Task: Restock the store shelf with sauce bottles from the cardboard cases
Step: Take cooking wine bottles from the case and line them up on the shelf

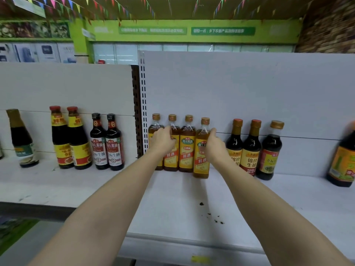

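Observation:
Several amber cooking-wine bottles with yellow labels and gold caps stand in a row at the back of the white shelf. My left hand grips the leftmost two of them, fingers curled over the shoulder of the second bottle. My right hand holds the rightmost amber bottle by its right side; this bottle stands slightly forward of the row. The third amber bottle stands untouched between my hands. No cardboard case is in view.
Three dark soy bottles stand right of my right hand, and a big dark jug at the far right edge. On the left shelf section stand two small dark bottles, two red-capped bottles and one tilted bottle. Dark crumbs lie on the shelf front.

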